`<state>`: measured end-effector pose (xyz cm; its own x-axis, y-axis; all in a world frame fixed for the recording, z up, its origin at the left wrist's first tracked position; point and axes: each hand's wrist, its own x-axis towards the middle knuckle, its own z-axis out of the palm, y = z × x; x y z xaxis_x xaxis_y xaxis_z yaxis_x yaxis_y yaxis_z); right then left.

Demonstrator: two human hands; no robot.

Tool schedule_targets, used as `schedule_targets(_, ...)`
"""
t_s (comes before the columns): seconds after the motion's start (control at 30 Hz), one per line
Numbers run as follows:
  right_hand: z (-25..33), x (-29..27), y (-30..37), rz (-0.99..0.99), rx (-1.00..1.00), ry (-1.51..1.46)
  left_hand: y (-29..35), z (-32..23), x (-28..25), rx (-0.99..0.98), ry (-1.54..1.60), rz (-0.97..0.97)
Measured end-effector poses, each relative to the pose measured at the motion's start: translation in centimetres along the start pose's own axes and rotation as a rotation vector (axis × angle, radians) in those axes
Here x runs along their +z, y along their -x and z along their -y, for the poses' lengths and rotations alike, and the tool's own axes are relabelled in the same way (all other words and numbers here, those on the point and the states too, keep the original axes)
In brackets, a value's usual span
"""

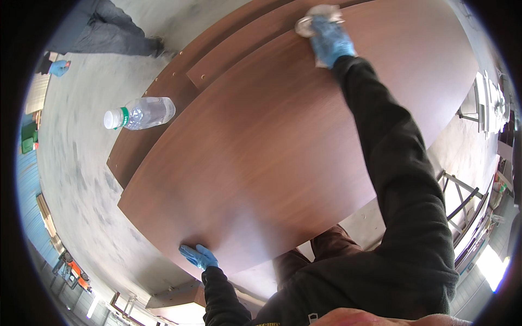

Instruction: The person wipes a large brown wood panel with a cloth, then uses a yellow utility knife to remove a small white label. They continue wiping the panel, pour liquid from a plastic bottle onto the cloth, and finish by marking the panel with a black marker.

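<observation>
A large brown wood-grain panel [255, 157] lies flat before me, on top of other brown panels. At its far edge my right hand [330, 43], in a blue glove, presses a crumpled whitish cloth [316, 16] against the surface, the arm stretched far out. My left hand [199, 256], also blue-gloved, rests with fingers extended on the panel's near left edge and holds nothing. A clear plastic bottle [147, 113] with a white cap and green band lies or stands on the lower panels to the left; the fisheye bend hides which.
Beneath the top board, stacked panels [201, 70] with small holes stick out at the far left. Another person's dark-trousered leg [117, 38] and blue-gloved hand [58, 68] show at upper left. A dark metal frame [462, 204] stands to the right on the grey floor [81, 163].
</observation>
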<state>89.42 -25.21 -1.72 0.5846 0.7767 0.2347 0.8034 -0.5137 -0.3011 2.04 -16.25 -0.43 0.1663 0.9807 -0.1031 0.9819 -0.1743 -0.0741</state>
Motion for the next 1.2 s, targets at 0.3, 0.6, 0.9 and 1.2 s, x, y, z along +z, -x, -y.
schedule_targets(0.3,6.8,-0.1,2.3,0.054,-0.244,0.404,-0.3,1.1,0.5,-0.046,-0.038,0.081)
schedule_targets(0.6,-3.0,-1.1,1.0,-0.132,-0.096,0.266,-0.6,0.9,-0.4,-0.010,0.037,0.073)
schedule_targets(0.9,-0.5,-2.3,6.0,-0.152,0.047,0.338,-0.1,0.4,0.8,0.003,-0.010,0.011)
schedule_targets(1.2,34.6,-3.1,18.8,0.195,-0.761,0.033,-0.1,1.1,0.7,0.021,0.004,0.031)
